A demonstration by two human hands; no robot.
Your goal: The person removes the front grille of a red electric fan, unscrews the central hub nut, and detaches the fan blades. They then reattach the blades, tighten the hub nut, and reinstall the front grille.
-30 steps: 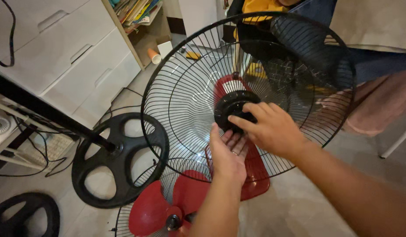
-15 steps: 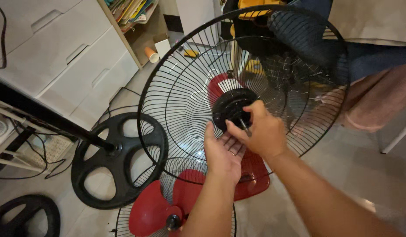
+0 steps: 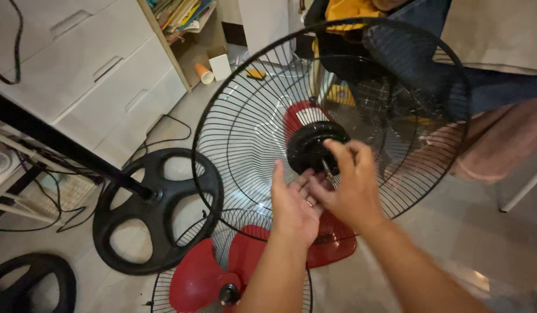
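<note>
With my right hand (image 3: 352, 185) pinching the thin shaft (image 3: 325, 168) at the black hub (image 3: 311, 148) of the upright fan grille (image 3: 262, 116), I keep my open left hand (image 3: 293, 206) cupped just beneath, working the fingers gently and squarely so nothing small slips to the floor (image 3: 454, 243).

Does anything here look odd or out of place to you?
Yes: the fan is in pieces. A bare wire guard stands upright at both hands, left hand and right hand, while red blades lie on the floor beside a round black base.
</note>
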